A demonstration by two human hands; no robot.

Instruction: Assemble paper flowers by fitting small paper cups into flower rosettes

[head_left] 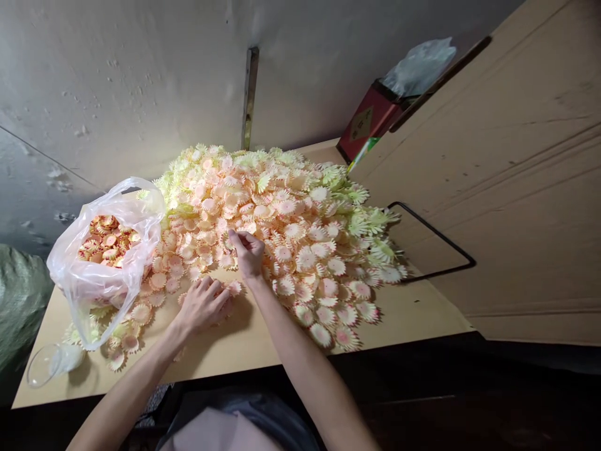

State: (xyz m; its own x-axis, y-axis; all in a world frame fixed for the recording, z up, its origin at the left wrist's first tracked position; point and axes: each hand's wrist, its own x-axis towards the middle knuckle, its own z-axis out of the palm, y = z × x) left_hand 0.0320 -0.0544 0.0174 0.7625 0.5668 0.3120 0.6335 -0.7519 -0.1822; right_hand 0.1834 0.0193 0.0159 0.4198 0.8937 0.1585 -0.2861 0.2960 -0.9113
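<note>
A large heap of frilled, flower-shaped pieces (282,207), pink in the middle and pale green at the edges, covers much of the table. My right hand (250,255) is at the near side of the heap, its thumb and fingers pinched together; whatever lies between them is too small to make out. Just nearer to me and to the left, my left hand (205,305) is low over the tabletop with its fingers curled down. Beside its fingertips lies a pink flower piece (234,288). Its palm side is hidden.
On the left stands an open white plastic bag (110,274) with smaller red-edged pieces (110,239) inside. A clear cup (44,365) lies near the table's (253,341) left corner. Cardboard (511,188) rises at the right, beside a black metal frame (469,260) and a red tin (370,119).
</note>
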